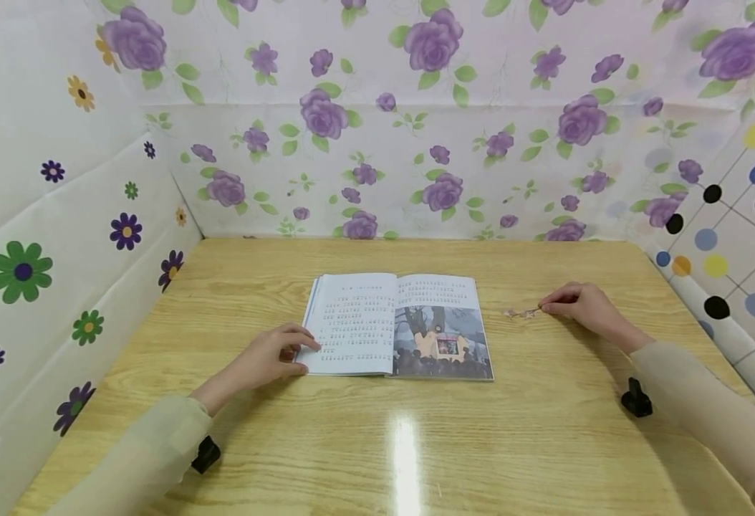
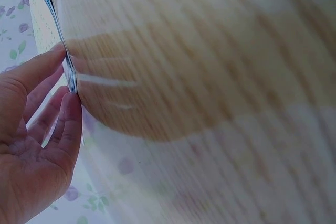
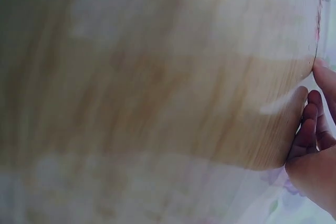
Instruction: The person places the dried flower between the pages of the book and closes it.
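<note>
An open book (image 1: 352,326) lies on the table, text on its left page and a dark illustration (image 1: 442,344) on the lower part of its right page. My left hand (image 1: 281,349) rests at the lower left corner, fingertip on the page and thumb at the bottom edge. In the left wrist view, fingertips of the left hand (image 2: 42,124) touch the book's edge (image 2: 72,80). Right of the book, my right hand (image 1: 580,307) pinches one end of a thin stem with small pale, translucent ornaments (image 1: 521,313). In the right wrist view, the right hand (image 3: 317,124) lies low over the wood.
The wooden table (image 1: 326,437) runs back to a wall cloth with purple roses (image 1: 442,193). Patterned cloths stand at left and right. A small black device sits below each wrist, at the left sleeve (image 1: 165,437) and the right sleeve (image 1: 680,380).
</note>
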A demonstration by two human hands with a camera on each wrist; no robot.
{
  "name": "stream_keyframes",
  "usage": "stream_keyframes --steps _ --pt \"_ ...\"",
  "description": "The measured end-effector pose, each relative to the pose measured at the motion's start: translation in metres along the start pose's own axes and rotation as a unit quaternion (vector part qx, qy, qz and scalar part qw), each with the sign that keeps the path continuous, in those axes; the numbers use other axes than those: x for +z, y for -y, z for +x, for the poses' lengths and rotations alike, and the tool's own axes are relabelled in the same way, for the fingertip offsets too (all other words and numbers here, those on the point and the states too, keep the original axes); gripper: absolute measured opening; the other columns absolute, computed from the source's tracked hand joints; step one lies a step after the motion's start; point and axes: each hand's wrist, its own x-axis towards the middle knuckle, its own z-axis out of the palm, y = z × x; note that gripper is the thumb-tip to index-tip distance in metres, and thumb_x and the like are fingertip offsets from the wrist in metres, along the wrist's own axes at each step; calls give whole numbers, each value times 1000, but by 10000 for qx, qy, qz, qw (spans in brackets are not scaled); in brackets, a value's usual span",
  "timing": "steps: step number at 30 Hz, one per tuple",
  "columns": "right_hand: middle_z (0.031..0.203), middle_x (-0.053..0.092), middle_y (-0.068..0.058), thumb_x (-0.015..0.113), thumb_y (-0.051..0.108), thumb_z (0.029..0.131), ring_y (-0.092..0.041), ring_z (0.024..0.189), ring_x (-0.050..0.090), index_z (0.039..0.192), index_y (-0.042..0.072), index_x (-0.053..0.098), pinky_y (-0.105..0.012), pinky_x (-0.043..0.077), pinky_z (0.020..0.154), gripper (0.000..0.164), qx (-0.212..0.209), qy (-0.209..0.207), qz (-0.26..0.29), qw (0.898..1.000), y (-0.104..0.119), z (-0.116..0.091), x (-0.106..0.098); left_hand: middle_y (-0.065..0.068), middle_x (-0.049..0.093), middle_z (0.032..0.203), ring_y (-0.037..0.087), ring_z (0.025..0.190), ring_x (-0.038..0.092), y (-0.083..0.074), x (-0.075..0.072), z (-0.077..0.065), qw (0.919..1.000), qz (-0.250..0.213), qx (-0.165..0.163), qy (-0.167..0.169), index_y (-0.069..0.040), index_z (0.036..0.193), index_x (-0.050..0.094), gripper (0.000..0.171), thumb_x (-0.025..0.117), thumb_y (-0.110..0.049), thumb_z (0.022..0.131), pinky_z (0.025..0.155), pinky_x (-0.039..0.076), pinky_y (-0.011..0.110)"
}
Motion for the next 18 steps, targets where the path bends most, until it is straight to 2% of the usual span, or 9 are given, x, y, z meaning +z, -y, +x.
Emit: stream_keyframes --steps 5,11,18 --pt "106 71 -11 69 29 93 -1 82 60 102 15 77 -20 49 69 19 -259 25 -217 9994 1 1 -1 9 62 127 18 97 58 0 1 0 10000 -23 36 -9 -15 114 73 32 79 -11 83 82 56 32" --pt "95 69 -6 69 21 93 -9 82 61 97 13 76 -20 49 71 11 -813 -78 -639 9946 6 1 2 9 61 128 18 99 59 0 2 -1 10000 -55 31 -7 -14 114 73 32 78 -11 83 84 56 33" --pt "90 65 -7 64 11 95 -15 81 56 93 8 70 -29 47 70 7 -1370 93 -1131 9840 14 3 6 9 61 128 18 99 60 1 3 -2 10000 -19 60 -46 -14 115 73 32 78 -12 83 83 56 33"
